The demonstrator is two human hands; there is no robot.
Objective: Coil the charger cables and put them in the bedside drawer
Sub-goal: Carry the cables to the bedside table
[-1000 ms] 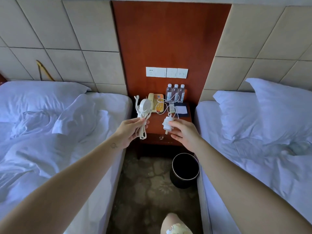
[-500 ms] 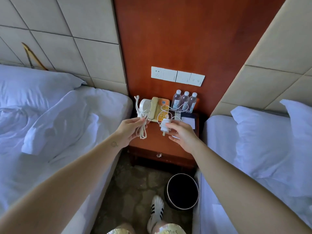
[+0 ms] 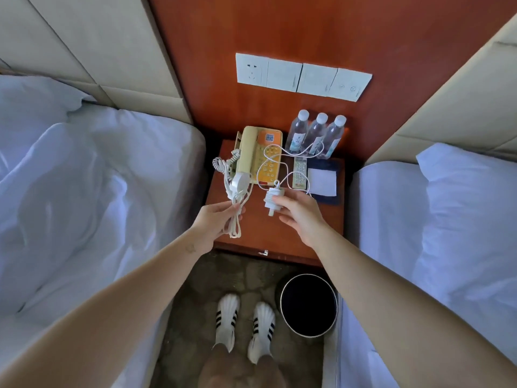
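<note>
Chargers held over bedside surface

White beds (image 3: 84,191) flank the wooden surface (image 3: 282,236). Over its front edge, the left hand (image 3: 214,224) pinches a looped white cable (image 3: 235,228) between curled fingers (image 3: 233,210), its round puck (image 3: 241,180) above. The right hand (image 3: 300,217) grips a white plug adapter (image 3: 272,196). The adapter's thin cord (image 3: 281,163) trails loose across the phone (image 3: 265,147).

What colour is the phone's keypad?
The keypad is orange, clearest in the head view.

white cable bundle (image 3: 235,224), charger plug (image 3: 272,199) | orange phone (image 3: 268,161) | striped shoes (image 3: 228,315)
</note>
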